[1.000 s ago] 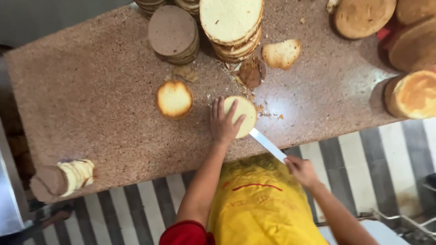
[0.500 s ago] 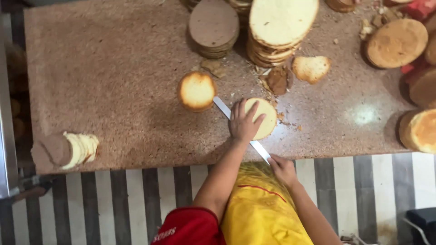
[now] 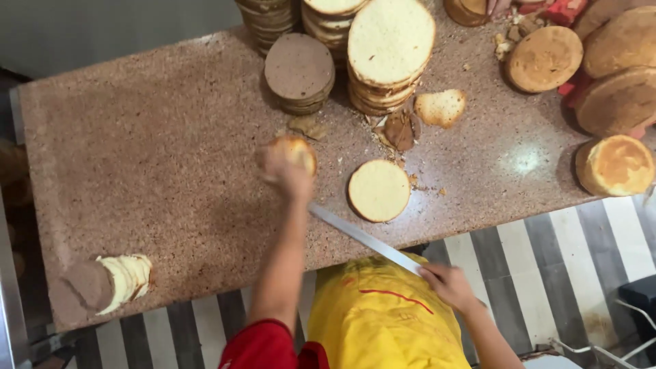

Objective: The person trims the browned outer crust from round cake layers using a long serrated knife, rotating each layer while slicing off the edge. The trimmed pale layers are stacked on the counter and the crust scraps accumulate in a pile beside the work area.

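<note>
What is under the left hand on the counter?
A small round golden cake lies under the left hand. The fingers hide its near edge, so the grip cannot be seen.

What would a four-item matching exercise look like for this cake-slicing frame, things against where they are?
Things:
1. left hand
2. right hand
3. pale cut cake round
4. brown cake disc stack

Places:
A. lying flat and alone on the counter, right of the knife blade
B. on the small golden cake
C. gripping the knife's handle end, over the yellow apron
D. at the counter's far side, left of the tall pale stack

Pairs: 1-B, 2-C, 3-A, 4-D
</note>
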